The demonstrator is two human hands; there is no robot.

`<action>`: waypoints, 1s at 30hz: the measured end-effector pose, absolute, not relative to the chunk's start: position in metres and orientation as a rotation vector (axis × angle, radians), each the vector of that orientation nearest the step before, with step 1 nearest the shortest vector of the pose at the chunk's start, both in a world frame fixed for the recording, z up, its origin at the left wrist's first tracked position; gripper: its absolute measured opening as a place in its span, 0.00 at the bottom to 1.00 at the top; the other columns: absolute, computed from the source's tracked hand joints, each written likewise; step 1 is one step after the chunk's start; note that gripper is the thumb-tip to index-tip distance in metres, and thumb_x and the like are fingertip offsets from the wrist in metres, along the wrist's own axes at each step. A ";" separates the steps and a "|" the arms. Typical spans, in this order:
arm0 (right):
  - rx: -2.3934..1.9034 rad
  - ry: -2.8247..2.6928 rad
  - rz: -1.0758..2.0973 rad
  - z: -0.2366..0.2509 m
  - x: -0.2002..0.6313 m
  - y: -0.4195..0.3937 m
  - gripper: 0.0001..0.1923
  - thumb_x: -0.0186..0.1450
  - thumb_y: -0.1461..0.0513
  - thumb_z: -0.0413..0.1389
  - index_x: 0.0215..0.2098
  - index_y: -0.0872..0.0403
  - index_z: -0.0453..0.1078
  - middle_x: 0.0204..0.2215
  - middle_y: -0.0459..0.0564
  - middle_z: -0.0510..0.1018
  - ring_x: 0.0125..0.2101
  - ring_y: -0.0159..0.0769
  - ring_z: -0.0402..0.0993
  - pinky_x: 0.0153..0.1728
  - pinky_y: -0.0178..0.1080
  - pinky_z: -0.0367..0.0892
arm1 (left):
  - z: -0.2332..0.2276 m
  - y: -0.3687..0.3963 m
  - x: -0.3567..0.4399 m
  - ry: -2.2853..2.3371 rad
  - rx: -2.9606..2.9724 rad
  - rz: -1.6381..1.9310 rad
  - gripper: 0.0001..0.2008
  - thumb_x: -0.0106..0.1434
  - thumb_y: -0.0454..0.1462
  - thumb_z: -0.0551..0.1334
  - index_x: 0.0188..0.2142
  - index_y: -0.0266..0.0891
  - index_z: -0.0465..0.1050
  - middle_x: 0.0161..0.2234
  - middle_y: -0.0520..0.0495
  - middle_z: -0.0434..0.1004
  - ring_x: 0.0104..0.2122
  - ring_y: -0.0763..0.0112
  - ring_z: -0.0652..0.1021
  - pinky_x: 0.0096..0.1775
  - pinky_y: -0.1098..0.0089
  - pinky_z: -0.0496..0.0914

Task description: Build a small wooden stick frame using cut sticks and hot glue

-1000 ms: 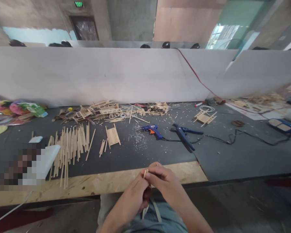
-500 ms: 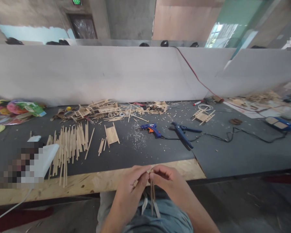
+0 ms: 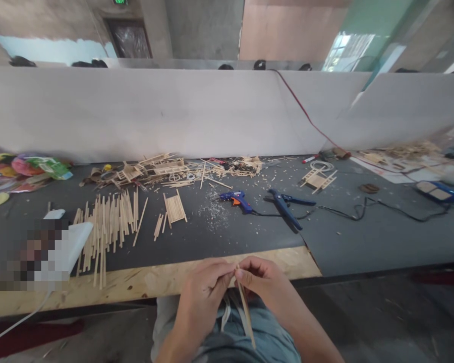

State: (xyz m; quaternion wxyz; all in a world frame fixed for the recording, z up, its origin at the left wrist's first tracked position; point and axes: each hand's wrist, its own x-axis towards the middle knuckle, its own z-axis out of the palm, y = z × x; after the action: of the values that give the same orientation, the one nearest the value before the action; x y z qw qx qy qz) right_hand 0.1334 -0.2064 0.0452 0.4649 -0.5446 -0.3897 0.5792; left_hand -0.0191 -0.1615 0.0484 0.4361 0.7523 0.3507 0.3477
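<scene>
Both hands meet at the table's near edge: the left hand (image 3: pixel 202 292) and right hand (image 3: pixel 259 282) pinch a thin pale wooden stick (image 3: pixel 245 307) that slants down over the lap. Beyond lie loose wooden sticks (image 3: pixel 106 227) and a blue glue gun (image 3: pixel 237 200).

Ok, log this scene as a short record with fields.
left hand: fingers pinch the top end of the thin wooden stick
right hand: fingers pinch the same end
stick: slants down over the lap, below the table edge
loose sticks: spread on the dark mat, left
small slatted panel: beside them
glue gun: blue, mid-table
blue cutters: right of it
</scene>
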 end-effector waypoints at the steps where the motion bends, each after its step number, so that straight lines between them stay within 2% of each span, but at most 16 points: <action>1: -1.338 -0.952 1.421 0.045 0.133 -0.206 0.14 0.54 0.53 0.58 0.25 0.56 0.67 0.16 0.41 0.64 0.19 0.26 0.58 0.20 0.31 0.53 | 0.048 -0.162 -0.019 0.889 1.897 0.876 0.09 0.61 0.36 0.55 0.35 0.42 0.75 0.34 0.49 0.76 0.35 0.74 0.73 0.38 0.75 0.66; 12: -1.311 -0.863 1.429 0.048 0.123 -0.201 0.16 0.53 0.51 0.58 0.24 0.56 0.66 0.17 0.41 0.65 0.19 0.26 0.60 0.21 0.31 0.58 | 0.046 -0.166 -0.009 1.132 1.880 0.909 0.08 0.59 0.37 0.55 0.30 0.39 0.72 0.29 0.49 0.74 0.30 0.71 0.73 0.33 0.72 0.67; 25: -1.320 -0.719 1.357 0.035 0.117 -0.197 0.13 0.54 0.53 0.58 0.24 0.56 0.67 0.17 0.42 0.67 0.19 0.26 0.61 0.22 0.32 0.59 | 0.035 -0.164 -0.007 1.195 2.113 0.931 0.08 0.60 0.35 0.51 0.30 0.38 0.68 0.29 0.46 0.72 0.32 0.67 0.72 0.34 0.69 0.66; 30: -1.296 -0.679 1.305 0.025 0.125 -0.192 0.14 0.55 0.53 0.56 0.24 0.56 0.66 0.17 0.42 0.67 0.19 0.26 0.61 0.22 0.32 0.60 | 0.043 -0.143 -0.024 1.418 2.000 1.016 0.10 0.60 0.40 0.51 0.31 0.39 0.69 0.32 0.45 0.74 0.33 0.66 0.73 0.35 0.69 0.66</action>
State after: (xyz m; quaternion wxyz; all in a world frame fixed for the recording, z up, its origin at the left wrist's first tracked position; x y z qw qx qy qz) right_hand 0.1250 -0.1918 0.0252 0.5569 -0.5491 -0.2877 0.5528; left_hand -0.0239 -0.1425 0.0429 0.2416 0.7313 0.5185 0.3714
